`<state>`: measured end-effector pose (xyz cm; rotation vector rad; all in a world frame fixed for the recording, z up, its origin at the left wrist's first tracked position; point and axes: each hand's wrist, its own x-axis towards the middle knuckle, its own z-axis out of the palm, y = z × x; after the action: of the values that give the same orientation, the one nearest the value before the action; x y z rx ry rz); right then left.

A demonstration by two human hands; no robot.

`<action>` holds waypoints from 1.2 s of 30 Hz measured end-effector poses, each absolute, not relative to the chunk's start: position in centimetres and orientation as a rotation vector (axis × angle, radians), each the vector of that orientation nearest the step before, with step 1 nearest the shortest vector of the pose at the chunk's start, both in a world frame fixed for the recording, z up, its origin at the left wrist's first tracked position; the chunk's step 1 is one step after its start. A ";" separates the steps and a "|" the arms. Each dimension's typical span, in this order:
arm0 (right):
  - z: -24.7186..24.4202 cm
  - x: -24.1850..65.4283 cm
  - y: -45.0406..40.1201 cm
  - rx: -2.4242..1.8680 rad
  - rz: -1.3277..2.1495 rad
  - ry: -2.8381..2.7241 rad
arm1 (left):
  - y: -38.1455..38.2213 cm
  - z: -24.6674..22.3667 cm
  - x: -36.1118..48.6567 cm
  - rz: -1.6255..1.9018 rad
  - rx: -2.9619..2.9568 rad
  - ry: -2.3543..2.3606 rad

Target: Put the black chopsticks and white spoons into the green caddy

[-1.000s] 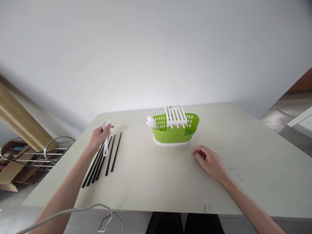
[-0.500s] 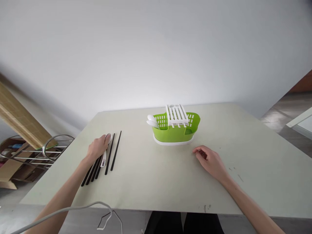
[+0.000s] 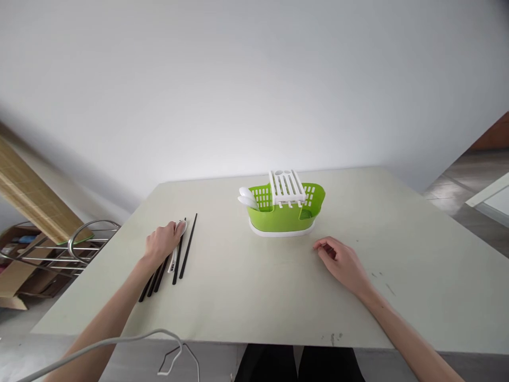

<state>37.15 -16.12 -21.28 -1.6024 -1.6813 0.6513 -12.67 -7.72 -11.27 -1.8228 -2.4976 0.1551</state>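
Note:
My left hand is closed on the bowl end of a white soup spoon, low over the table at the left. Several black chopsticks lie there side by side, some partly hidden under the hand and forearm. My right hand rests on the table at the right with its fingers curled loosely together, apparently around nothing. Beyond it stands a green cutlery basket with a white slatted rack across its top and a white base. Two white spoons lean out of its left end.
The pale table meets a plain wall at the back. On the left are a metal rack, a cardboard box and a long yellowish board. A grey cable crosses the near left edge.
My left hand has shifted slightly right, and the spoon under it has moved right with its handle tip closer to the chopstick beside it. The right hand stays in place.

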 end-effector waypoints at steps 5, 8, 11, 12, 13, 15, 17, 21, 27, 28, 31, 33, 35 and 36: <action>-21.1 37.1 -16.1 -1.581 0.657 -1.685 | -7.8 -11.1 -12.7 0.113 -1.800 -2.488; -21.1 37.1 -16.1 -1.587 0.655 -1.684 | -7.8 -10.8 -12.6 0.072 -1.777 -2.464; -21.1 37.1 -16.1 -1.591 0.659 -1.682 | -7.8 -10.2 -11.8 -0.017 -1.758 -2.462; -21.0 37.1 -16.1 -1.590 0.662 -1.682 | -7.7 -10.0 -11.3 -0.062 -1.763 -2.457; -21.0 37.1 -16.1 -1.590 0.663 -1.682 | -7.7 -9.7 -10.8 -0.118 -1.779 -2.444; -21.0 37.0 -16.1 -1.590 0.665 -1.682 | -7.6 -9.2 -9.3 -0.252 -1.850 -2.391; -21.0 37.0 -16.1 -1.590 0.663 -1.683 | -7.4 -8.5 -7.4 -0.414 -1.950 -2.321; -21.0 37.1 -16.1 -1.587 0.653 -1.682 | -7.1 -7.0 -3.1 -0.791 -2.180 -2.173; -21.0 37.1 -16.0 -1.569 0.636 -1.682 | -6.4 -5.9 2.5 -1.163 -2.473 -1.809; -21.0 37.1 -16.0 -1.569 0.632 -1.682 | -6.3 -6.0 3.2 -1.182 -2.509 -1.770; -20.9 37.0 -16.1 -1.569 0.636 -1.683 | -5.8 -6.5 4.6 -1.179 -2.597 -1.788; -20.8 37.0 -16.1 -1.566 0.643 -1.681 | -5.6 -6.8 5.3 -1.147 -2.648 -1.865; -20.7 37.0 -16.1 -1.561 0.643 -1.682 | -5.6 -6.9 5.9 -1.107 -2.694 -1.927; -20.7 37.0 -16.1 -1.558 0.641 -1.685 | -5.6 -6.8 6.2 -1.088 -2.712 -1.942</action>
<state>37.01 -16.14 -20.73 -1.5580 -1.6852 0.6410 6.16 -5.56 -6.84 -2.7123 -1.9421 -1.0877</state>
